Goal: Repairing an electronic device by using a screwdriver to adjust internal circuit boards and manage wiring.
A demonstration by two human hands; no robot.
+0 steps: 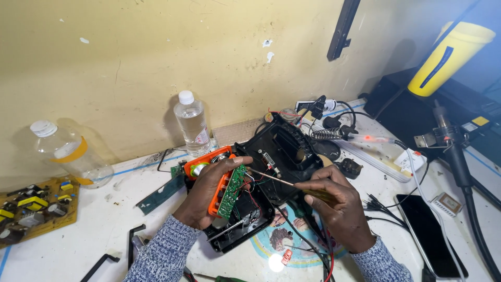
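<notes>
Holding green circuit board (231,191) — left hand (209,193) grip | right hand (339,206) grip — screwdriver (284,182)

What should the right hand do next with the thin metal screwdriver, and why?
Probably ease the thin metal screwdriver tip slightly further left onto the green circuit board. The right hand aims its tip right at the board's edge, while the left hand tilts the board and orange plastic housing over the open black plastic casing.

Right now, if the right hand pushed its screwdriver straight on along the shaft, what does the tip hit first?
Probably the small green circuit board on the orange plastic piece that the left hand holds. The right hand aims the thin metal screwdriver up-left, its tip close to the board's upper edge; depth is unclear, so contact can't be confirmed.
</notes>
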